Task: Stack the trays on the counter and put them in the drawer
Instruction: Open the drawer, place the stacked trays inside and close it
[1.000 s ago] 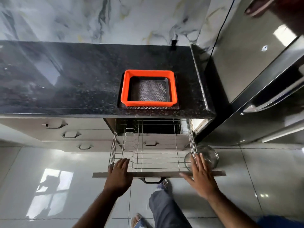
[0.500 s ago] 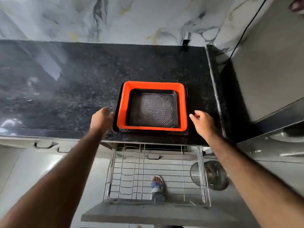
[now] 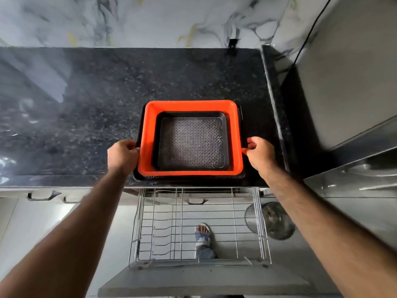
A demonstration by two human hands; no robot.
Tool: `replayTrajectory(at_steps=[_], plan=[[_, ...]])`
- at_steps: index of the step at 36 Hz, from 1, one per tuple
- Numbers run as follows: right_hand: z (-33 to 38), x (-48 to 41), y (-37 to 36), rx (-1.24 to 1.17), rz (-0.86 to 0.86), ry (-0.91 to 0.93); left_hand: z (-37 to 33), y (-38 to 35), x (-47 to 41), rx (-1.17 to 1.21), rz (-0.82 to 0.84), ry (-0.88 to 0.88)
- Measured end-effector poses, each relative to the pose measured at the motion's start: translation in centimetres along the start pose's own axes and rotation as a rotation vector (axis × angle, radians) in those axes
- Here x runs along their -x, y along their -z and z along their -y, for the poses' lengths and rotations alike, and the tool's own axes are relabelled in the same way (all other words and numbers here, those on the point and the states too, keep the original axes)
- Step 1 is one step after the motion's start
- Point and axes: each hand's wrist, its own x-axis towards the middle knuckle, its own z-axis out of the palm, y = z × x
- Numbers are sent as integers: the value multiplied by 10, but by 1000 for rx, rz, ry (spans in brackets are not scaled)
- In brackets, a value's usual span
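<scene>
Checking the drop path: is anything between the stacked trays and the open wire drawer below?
Nothing visible blocks it. The stacked trays, held by the left hand and right hand, sit at the counter edge above the empty wire drawer.

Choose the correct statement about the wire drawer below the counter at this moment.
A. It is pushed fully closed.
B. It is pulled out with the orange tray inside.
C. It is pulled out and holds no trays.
C: the wire drawer stands open with only bare wires, while the orange tray sits stacked on the counter, gripped by the left hand and right hand.
</scene>
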Motion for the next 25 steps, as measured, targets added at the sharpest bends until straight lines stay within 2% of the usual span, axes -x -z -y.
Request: replayTrajectory(at_steps=[5,13,18,25], plan=[[-13,42,28,-5,-64,49,7,19,41,74,-13,3],[-62,160,54,-10,-40,51,53,46,152,141,65,-69],[-95,230,57,-42,31,-15,86,49,219,81,46,-50],[-126,281,49,62,61,-69,126,37,272,57,145,43]])
